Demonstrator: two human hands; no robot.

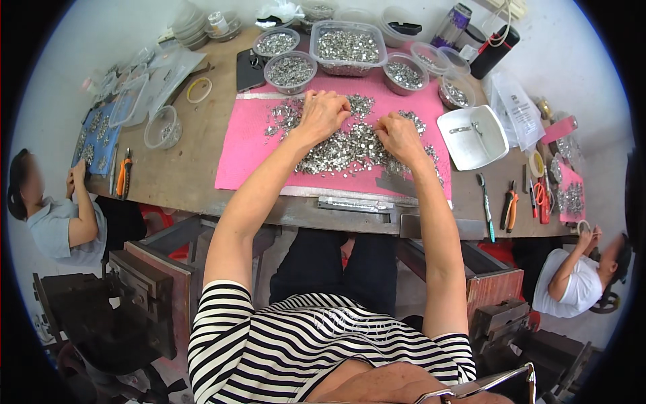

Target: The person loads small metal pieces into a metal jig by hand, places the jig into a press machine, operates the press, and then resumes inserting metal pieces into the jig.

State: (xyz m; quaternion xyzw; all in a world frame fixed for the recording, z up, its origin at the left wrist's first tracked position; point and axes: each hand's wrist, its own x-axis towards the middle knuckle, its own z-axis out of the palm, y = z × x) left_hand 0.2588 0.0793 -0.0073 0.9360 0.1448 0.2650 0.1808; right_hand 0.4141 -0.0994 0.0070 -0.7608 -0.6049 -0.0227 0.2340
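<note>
Item: small silvery metal pcs (340,151), loose heap, mid pink mat (252,158), on brown workbench (192,161); smaller scatters at heap's far & R edges.

L hand (325,113): at far side of heap, palm down, fingers bent, thumb near index; can't tell if a pc is pinched; R hand (400,137): at heap's R side, fingers curled in, tips low to pcs; hold likewise can't be told.

Stock adj.: clear rect. tub (347,69), full of like pcs, beyond mat's far part; round bowls w/ same, either side; white tray (481,156) w/ metal tool, R of mat; toothbrush (486,202) & orange-handled pliers (509,212), nearer R.

Step in hand (judged): picking over/parting pcs by fingertip; next move calls for light, exact fingertip work, few pcs per pick, w/out dragging neighbours along.
</note>
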